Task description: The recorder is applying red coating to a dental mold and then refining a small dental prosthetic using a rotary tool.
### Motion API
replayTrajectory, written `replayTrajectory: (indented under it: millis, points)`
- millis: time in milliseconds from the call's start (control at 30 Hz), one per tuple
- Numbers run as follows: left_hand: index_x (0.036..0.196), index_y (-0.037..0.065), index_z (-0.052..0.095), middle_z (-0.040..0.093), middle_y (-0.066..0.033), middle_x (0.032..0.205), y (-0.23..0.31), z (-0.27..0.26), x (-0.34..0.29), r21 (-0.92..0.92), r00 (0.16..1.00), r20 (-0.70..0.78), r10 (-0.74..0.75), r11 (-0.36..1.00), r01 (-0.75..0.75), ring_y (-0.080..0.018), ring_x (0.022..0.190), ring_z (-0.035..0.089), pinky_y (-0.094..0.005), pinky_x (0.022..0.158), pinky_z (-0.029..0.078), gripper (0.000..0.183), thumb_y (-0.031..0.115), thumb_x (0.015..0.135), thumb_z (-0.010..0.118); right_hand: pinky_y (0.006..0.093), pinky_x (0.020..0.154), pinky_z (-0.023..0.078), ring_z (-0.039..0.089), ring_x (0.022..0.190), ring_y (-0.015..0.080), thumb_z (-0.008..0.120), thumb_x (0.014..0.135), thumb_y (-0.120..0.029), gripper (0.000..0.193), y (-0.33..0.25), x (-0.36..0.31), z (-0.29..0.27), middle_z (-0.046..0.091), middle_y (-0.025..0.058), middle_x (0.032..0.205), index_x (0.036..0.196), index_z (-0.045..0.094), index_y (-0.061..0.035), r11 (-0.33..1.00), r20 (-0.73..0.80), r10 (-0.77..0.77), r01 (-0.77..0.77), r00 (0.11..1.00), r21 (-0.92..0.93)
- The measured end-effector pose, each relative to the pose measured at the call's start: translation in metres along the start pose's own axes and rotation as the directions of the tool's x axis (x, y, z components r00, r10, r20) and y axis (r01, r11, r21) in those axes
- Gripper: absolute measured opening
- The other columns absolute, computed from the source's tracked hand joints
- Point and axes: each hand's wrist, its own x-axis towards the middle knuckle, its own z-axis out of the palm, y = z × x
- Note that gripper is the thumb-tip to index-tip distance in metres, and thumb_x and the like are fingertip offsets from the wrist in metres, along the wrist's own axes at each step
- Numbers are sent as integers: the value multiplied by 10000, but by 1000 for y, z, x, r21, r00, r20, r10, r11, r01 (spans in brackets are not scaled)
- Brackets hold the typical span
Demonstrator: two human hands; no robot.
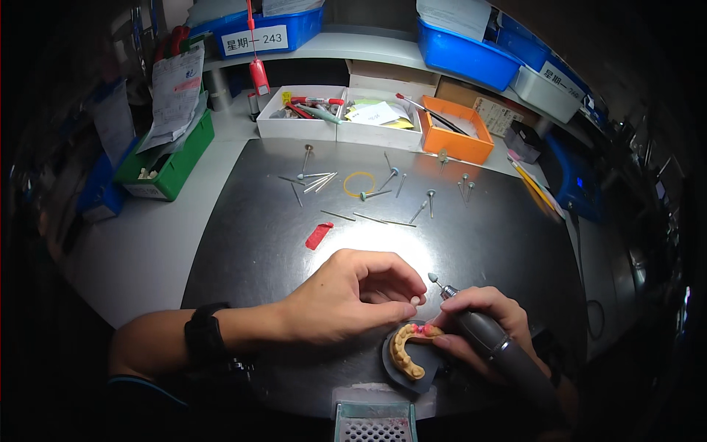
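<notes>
Between thumb and fingertips, my left hand (353, 295) pinches a small white tooth crown (415, 300). My right hand (490, 309) is wrapped round a dark handpiece (482, 335), whose pointed grey grinding bit (433, 278) faces up and left, apart from the crown. Below both hands lies a tan dental model (403, 355) with a pink gum section (420, 329) on a dark base (392, 377). The right thumb and a fingertip rest at the model's right end; whether they grip it, I cannot tell.
Several loose burs and polishing bits (379, 195) lie on the dark mat (250, 243), with a yellow rubber band (359, 173) and red tape (319, 236). White boxes (300, 131) and an orange box (471, 149) stand behind. A perforated tray (375, 429) sits at the near edge.
</notes>
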Motion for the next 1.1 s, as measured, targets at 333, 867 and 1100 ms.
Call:
replayTrajectory:
  millis: [333, 867, 1100]
  points:
    - [1139, -21, 633, 641, -73, 995, 45, 6, -8, 390, 920, -153, 362, 877, -280, -70, 806, 614, -204, 686, 502, 244, 6, 896, 643, 292, 727, 541, 686, 816, 188, 779, 782, 1, 339, 12, 14, -9, 680, 102, 931, 1083, 635, -59, 965, -87, -221, 205, 971, -165]
    - [1165, -3, 633, 630, -169, 1126, -59, 109, -223, 409, 759, 596, -262, 913, -6, -292, 977, 661, -373, 860, 541, 264, 136, 944, 590, 215, 742, 494, 620, 830, 107, 779, 801, -79, 446, 59, -14, -52, 626, 36, 960, 1210, 600, -87, 499, -6, -192, 93, 981, -862]
    - [1215, 88, 636, 631, -134, 1183, -160, 134, -231, 755, 917, 31, -398, 611, 240, -317, 1105, 620, -409, 942, 505, 359, 83, 858, 676, 211, 736, 488, 616, 821, 105, 771, 808, -101, 431, 85, -20, -68, 626, 34, 948, 1206, 607, -84, 515, -86, -39, -54, 996, -856]
